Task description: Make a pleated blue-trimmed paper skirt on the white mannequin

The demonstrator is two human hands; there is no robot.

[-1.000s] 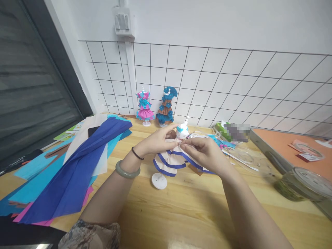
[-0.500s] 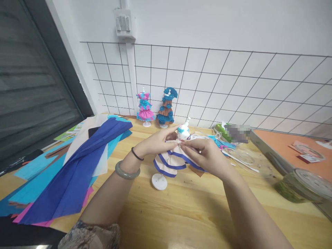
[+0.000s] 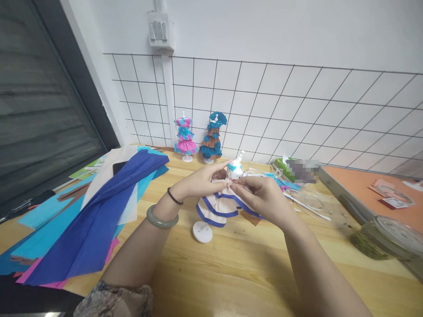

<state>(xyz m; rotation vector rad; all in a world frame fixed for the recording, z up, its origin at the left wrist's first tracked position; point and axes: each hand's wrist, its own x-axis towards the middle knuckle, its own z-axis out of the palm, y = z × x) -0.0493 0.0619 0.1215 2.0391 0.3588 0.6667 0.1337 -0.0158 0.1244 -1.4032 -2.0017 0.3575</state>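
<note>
A small mannequin (image 3: 235, 167) on a white round stand (image 3: 202, 231) wears a white paper skirt (image 3: 218, 208) with blue stripes. It is tilted over the wooden table (image 3: 238, 264). My left hand (image 3: 201, 178) wraps round the mannequin's waist from the left, fingers closed on it. My right hand (image 3: 261, 198) pinches the top of the paper skirt at the waist, fingers pressed together. A green bangle and a black band sit on my left wrist.
Blue, teal, white and pink paper sheets (image 3: 92, 220) lie stacked at the left. Two dressed mannequins, pink (image 3: 184, 136) and brown-teal (image 3: 212, 136), stand by the wire grid wall. Clear plastic lids (image 3: 393, 231) and an orange tray (image 3: 370, 193) lie at the right.
Both hands have stayed on the mannequin; its top has tipped slightly and the fingers have shifted a little at the waist.
</note>
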